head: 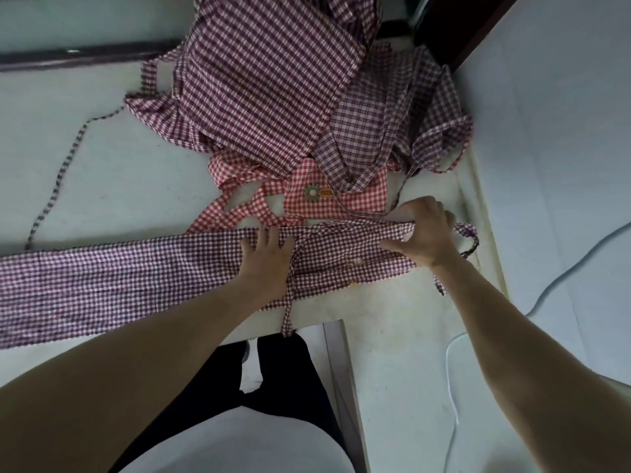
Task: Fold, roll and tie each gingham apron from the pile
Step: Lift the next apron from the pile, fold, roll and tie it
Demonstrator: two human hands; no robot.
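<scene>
Nearest the camera are the person's pale top and dark trousers [286, 380], with both bare forearms reaching forward over the near edge of a pale table [112, 179]. The left hand [264, 256] lies flat with straight, slightly spread fingers pressing on the folded purple gingham apron [136, 274], a long band stretched across the table from the left edge toward the right corner. The right hand [425, 230] curls its fingers round the bunched right end of that apron, gripping it. One strap [290, 302] hangs off the near table edge. Behind the band sits the pile [273, 90] of crumpled gingham aprons, a red checked one [341, 199] with a flower patch lowest. A thin tie [61, 175] trails left across the table. A white cable [454, 370] runs over the pale floor at right.
</scene>
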